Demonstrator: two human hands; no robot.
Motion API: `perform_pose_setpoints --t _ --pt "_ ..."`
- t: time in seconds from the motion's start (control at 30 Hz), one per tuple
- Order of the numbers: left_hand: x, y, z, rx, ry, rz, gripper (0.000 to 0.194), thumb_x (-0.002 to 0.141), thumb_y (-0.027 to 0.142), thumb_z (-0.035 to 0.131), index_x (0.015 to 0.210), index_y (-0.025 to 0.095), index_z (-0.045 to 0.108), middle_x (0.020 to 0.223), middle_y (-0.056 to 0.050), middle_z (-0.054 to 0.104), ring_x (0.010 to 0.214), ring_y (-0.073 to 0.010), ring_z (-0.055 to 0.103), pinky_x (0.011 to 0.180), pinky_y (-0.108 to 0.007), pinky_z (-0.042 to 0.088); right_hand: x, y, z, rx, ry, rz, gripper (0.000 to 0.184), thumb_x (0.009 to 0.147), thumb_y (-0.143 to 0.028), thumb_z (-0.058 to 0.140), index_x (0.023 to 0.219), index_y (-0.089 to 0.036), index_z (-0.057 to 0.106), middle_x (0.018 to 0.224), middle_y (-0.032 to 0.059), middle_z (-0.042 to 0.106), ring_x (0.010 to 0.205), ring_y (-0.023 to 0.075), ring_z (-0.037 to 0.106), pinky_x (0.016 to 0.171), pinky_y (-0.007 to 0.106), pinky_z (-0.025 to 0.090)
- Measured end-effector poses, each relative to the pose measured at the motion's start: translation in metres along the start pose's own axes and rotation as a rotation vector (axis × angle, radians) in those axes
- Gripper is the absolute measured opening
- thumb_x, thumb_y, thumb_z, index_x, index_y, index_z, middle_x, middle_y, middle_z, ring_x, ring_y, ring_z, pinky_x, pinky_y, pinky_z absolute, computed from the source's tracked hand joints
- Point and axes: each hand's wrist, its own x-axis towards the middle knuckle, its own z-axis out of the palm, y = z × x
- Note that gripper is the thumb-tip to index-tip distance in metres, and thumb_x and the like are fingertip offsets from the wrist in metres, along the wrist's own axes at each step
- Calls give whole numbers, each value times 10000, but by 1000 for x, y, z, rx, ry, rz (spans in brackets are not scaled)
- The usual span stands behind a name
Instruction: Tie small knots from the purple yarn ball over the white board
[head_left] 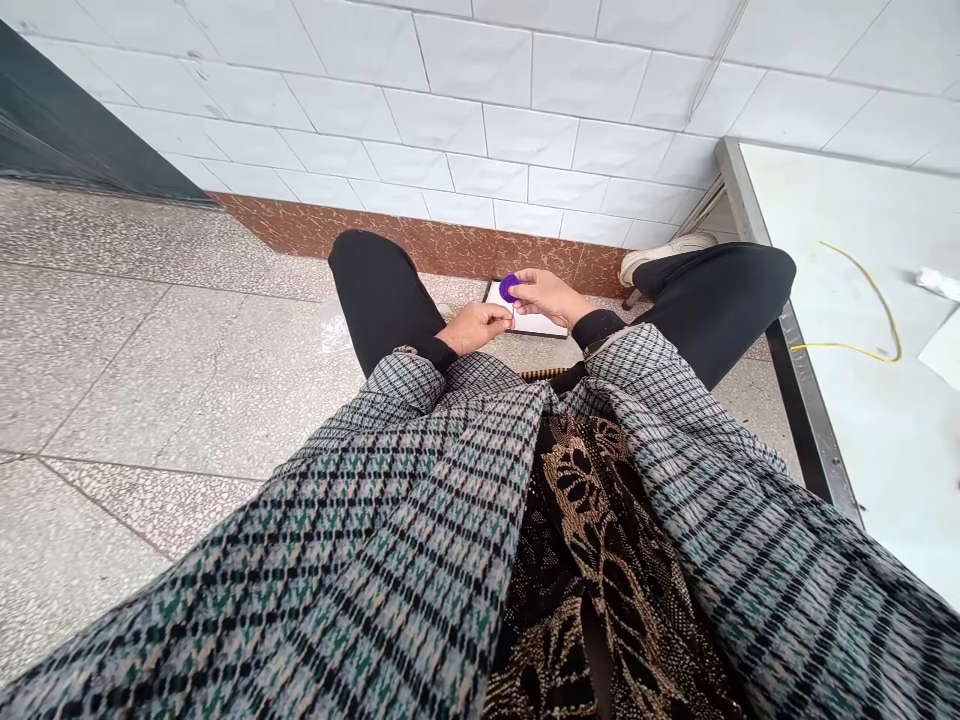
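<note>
A round, coiled purple piece (509,288), perhaps of fuzzy wire or yarn, is held between the thumb and fingers of my right hand (551,296). Just below it, my left hand (478,327) is closed in a pinch near a thin strand that runs down from the purple coil. Both hands are close together between my knees. Beneath them is a white panel with a dark rim (537,324), partly covered by my hands.
To the right stands a white-topped table (840,300) with a metal edge. On it lie a bent yellow strand (896,340) and a crumpled white scrap (937,283). Clear plastic (335,328) lies on the speckled floor. A tiled wall (506,130) rises ahead.
</note>
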Motion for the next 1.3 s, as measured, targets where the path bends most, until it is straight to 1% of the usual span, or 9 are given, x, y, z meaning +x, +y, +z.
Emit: perform_pose_setpoints --t 0.1,0.23,0.53,0.63,0.73,0.9,1.03,1.17,1.3 --pt "-2 4 -3 62 55 53 233 886 331 582 831 176 747 820 -40 703 766 -190 597 786 -323 468 5 4 -1 -206 56 -1 281 940 70 687 855 -169 565 590 -65 593 496 56 529 507 128 473" --pt "-2 5 -8 133 247 83 221 909 323 569 850 175 723 875 -59 696 828 -207 610 848 -343 488 8 9 -4 -424 -75 87 265 886 45 772 801 -156 621 541 -46 600 471 76 546 471 142 461" --pt "4 -5 -4 5 424 -48 109 857 210 601 816 177 696 818 -28 689 801 -185 596 811 -316 481 -6 1 -3 -161 -297 166 170 996 -16 695 864 -121 678 588 -19 646 504 74 582 525 137 508" --pt "6 -10 -1 -65 412 -130 112 839 203 608 792 167 703 691 7 623 702 -162 553 728 -285 460 -7 -2 -2 -38 -218 101 175 1011 1 669 902 -133 641 610 -25 642 508 70 570 542 139 517" --pt "5 -10 2 -79 286 -154 152 844 249 633 768 152 722 612 22 578 617 -145 503 656 -275 429 -7 -4 0 63 -157 55 182 1052 8 598 949 -143 603 635 -24 641 533 75 585 569 148 541" --pt "0 2 3 -10 59 17 192 872 271 623 816 160 769 782 -32 724 725 -172 603 735 -302 486 -3 -2 1 20 -45 19 210 1046 24 602 947 -157 564 629 -56 603 512 60 556 534 138 513" --pt "-3 8 -4 128 163 108 197 903 268 598 798 171 734 831 -46 705 807 -193 616 823 -333 500 4 5 -1 -213 33 35 250 993 33 687 906 -167 565 594 -58 598 475 63 517 441 135 432" --pt "-4 6 -9 144 334 98 161 902 258 598 797 184 694 817 -38 664 814 -195 597 807 -325 485 6 10 -5 -290 -140 134 233 973 -53 768 813 -149 629 559 -26 609 466 76 537 449 152 474" --pt "-2 -1 -7 54 360 73 130 886 269 626 810 186 693 806 -31 645 788 -189 585 794 -323 484 2 10 -7 -203 -247 205 221 986 -65 742 795 -138 657 558 -20 619 489 74 562 492 147 513"
